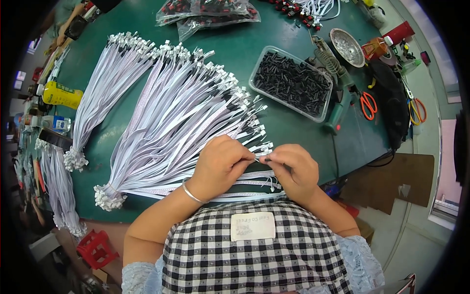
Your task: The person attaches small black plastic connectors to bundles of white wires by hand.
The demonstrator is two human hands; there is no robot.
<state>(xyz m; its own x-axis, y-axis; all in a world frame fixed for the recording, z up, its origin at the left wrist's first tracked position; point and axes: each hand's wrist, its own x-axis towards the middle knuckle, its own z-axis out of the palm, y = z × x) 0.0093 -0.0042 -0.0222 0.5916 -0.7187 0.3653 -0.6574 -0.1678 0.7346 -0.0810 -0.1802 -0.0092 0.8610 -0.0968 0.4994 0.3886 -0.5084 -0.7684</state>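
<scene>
Near the table's front edge, my left hand (pixel 218 160) is closed in a pinch on the end of a thin white flat cable. My right hand (pixel 296 170), fingertips almost meeting the left ones, pinches a short black tube (pixel 267 159). Whether the cable end sits inside the tube is too small to tell. A large fanned bundle of white flat cables (pixel 156 117) spreads beneath and beyond my left hand. White connectors (pixel 110 196) gather at its near left end, while many far ends carry black tubes and white plugs. A few loose cables (pixel 254 183) lie below my hands.
A clear plastic tub (pixel 317 119) of black tubes stands beyond my right hand. Past it are a soldering iron stand (pixel 325 54), a metal dish (pixel 360 61), orange-handled scissors (pixel 368 106) and a green tool (pixel 338 115). A second cable bundle (pixel 105 88) and yellow bottle (pixel 61 94) lie left.
</scene>
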